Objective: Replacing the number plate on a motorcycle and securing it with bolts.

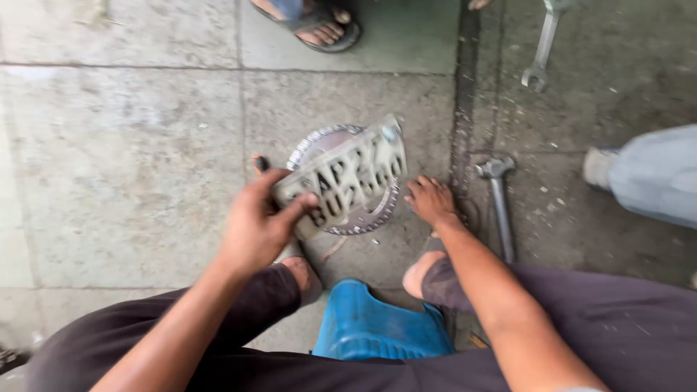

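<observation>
Grey concrete floor (131, 160), grimy, and everything's motion-blurred. Left hand (255, 226) clamps the near end of a pale lettered plate (347, 178), long axis running up and away to its right, hiding much of the toothed sprocket (363, 218) beneath. Right hand (430, 199) rests loose-fingered on the floor just beside the sprocket, a hammer (499, 203) past it.

— What's the left hand (255, 225) gripping?
— A pale, flat metal plate with cut-out lettering (347, 178), tilted over a round toothed sprocket (363, 218) on the concrete floor (131, 160).
— And the right hand (430, 199)?
— Fingers spread on the floor, beside a steel hammer (499, 199).
</observation>
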